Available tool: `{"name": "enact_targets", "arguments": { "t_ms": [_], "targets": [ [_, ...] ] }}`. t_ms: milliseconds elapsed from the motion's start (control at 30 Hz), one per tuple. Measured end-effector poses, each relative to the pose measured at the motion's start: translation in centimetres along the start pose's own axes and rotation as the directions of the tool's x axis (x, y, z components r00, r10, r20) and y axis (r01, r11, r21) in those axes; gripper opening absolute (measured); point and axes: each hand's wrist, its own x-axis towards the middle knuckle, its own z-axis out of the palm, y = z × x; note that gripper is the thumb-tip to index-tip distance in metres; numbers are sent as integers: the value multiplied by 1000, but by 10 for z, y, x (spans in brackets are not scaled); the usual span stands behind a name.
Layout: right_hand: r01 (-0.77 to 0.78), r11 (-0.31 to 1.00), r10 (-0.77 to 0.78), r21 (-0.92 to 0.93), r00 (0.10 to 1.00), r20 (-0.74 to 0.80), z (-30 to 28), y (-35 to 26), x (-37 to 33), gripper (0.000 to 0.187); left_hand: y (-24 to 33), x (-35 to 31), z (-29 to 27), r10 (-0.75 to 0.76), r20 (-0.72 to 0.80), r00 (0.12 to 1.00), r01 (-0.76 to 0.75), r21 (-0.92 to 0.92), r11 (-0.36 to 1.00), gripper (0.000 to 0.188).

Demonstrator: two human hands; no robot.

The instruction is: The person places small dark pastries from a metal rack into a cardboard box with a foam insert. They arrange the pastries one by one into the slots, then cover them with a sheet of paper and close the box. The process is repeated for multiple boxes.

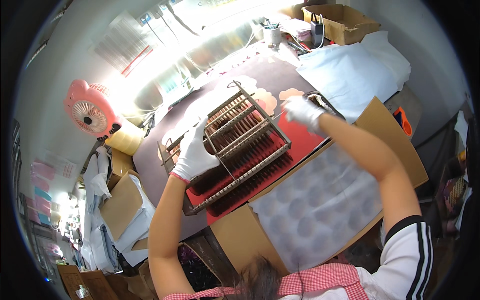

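Observation:
Both of my hands wear white gloves. My left hand (195, 152) grips the near-left side of a brown slotted rack (245, 132) made of thin rods and toothed bars. The rack lies tilted on a red sheet (300, 140) on the dark tabletop. My right hand (302, 111) is raised past the rack's right end, its fingers closed around a small dark object (320, 101) at the edge of the table. What that object is cannot be made out.
A cardboard box (390, 132) lined with translucent dimpled sheet lies open in front of me. White cloth (350, 70) covers the far right. A pink fan (90, 112), a tape roll (125, 137) and cardboard boxes (122, 202) stand at left. Another cardboard box (345, 20) sits at the back.

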Motion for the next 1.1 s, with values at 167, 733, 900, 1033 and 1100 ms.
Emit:
{"name": "enact_targets", "arguments": {
  "t_ms": [167,733,900,1033,1100],
  "targets": [
    [-548,-185,856,816,318,408,-111,87,4,24,-12,-7,-5,52,-65,997,-52,-3,999,99],
    [-416,-268,790,869,421,446,-95,111,67,28,0,6,-2,33,-21,999,-34,-33,999,96],
    [-662,-11,195,750,734,650,-16,7,137,21,10,12,-1,36,-4,999,-36,-8,999,97],
    [-590,631,456,503,807,375,-14,37,137,21,7,9,-4,75,-18,997,-74,48,996,97],
    [-606,692,584,392,789,189,-54,105,103,27,4,8,-4,76,-18,997,-76,29,997,96]
  ]
}}
